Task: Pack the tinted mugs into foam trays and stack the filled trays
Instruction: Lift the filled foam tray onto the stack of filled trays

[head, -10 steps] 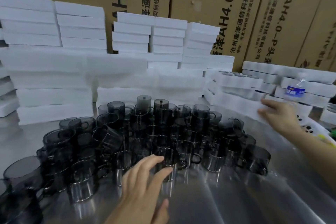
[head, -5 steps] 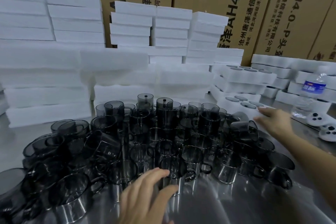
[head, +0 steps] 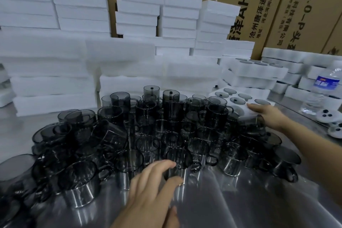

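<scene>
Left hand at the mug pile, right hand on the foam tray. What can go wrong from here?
1. The mugs stand crammed together, some stacked or tilted. If the left hand lifts the front mug, it could topple or chip its neighbours.
2. The right hand rests on the near corner of the foam tray, which sits against the pile. Dragging the tray may knock over the mugs beside it.

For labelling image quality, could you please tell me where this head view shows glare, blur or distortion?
Head view: streaky glare on the steel table; the foam stacks wash out to soft white; wide-angle distortion tilts the cardboard boxes; the tinted mugs at lower left look smeared.
</scene>
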`<state>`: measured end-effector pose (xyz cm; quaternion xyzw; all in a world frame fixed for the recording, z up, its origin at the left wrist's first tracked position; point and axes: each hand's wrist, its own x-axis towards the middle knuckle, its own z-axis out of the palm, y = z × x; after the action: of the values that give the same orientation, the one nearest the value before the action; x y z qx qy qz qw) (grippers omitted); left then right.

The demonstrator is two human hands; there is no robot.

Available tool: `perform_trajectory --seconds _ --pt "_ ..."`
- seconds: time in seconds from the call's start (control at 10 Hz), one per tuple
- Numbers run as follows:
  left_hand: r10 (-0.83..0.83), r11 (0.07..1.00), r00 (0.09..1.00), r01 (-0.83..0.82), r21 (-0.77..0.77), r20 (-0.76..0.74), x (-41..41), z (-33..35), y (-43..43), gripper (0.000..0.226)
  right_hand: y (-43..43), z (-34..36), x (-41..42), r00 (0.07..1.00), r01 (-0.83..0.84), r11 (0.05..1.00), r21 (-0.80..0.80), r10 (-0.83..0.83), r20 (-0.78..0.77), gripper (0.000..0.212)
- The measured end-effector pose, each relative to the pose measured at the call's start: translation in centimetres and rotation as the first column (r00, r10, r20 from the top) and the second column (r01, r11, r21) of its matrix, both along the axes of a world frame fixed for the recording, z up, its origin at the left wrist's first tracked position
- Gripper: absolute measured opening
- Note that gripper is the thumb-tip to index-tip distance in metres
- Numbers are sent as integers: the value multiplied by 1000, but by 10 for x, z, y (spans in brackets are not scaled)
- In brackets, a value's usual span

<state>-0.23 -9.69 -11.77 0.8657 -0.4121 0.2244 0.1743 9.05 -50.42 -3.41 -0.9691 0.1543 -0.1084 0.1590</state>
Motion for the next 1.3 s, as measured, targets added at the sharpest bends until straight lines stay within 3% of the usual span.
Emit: perform_trajectory --seconds 0.1,0.2,0.3,0.5,0.6,0.7,0.8,0.9,1.0,1.1,1.2,1.3 --pt "-2 999 999 1 -39 -41 -5 6 2 49 12 24 10 991 77 995 -67 -84 -105 36" --pt "5 1000 998 -6 -17 -55 -7 5 2 48 40 60 26 984 113 992 -55 -105 144 32" --pt "20 1000 996 -19 13 -82 -7 7 2 49 69 86 47 975 21 995 -94 0 223 39" --pt "-22 994 985 40 103 -169 -9 10 2 56 121 102 104 961 -179 969 -167 209 183 55" --pt "-16 986 965 59 159 -260 -6 15 2 70 139 93 134 973 -194 958 -213 215 83 59" --pt "-65 997 951 48 -61 -301 -9 15 9 50 152 80 157 993 -117 946 -301 117 -19 63" --pt "-48 997 888 18 -69 -458 -15 10 8 34 159 70 166 999 -30 923 -383 39 18 64" --pt "23 995 902 -61 -75 -430 -13 14 2 35 163 72 160 981 44 939 -342 25 193 59" --pt "62 992 938 -94 -78 -340 -5 18 -4 42 177 84 134 926 95 914 -394 64 372 54" --pt "-26 997 974 40 59 -224 -8 17 3 56 205 99 84 866 59 882 -468 189 464 52" --pt "-43 999 961 46 4 -274 -8 11 6 53 243 105 12 786 -66 870 -489 348 511 51" --pt "-89 987 980 62 -148 -178 -11 20 9 48 279 93 -79 653 -170 852 -494 473 591 51"
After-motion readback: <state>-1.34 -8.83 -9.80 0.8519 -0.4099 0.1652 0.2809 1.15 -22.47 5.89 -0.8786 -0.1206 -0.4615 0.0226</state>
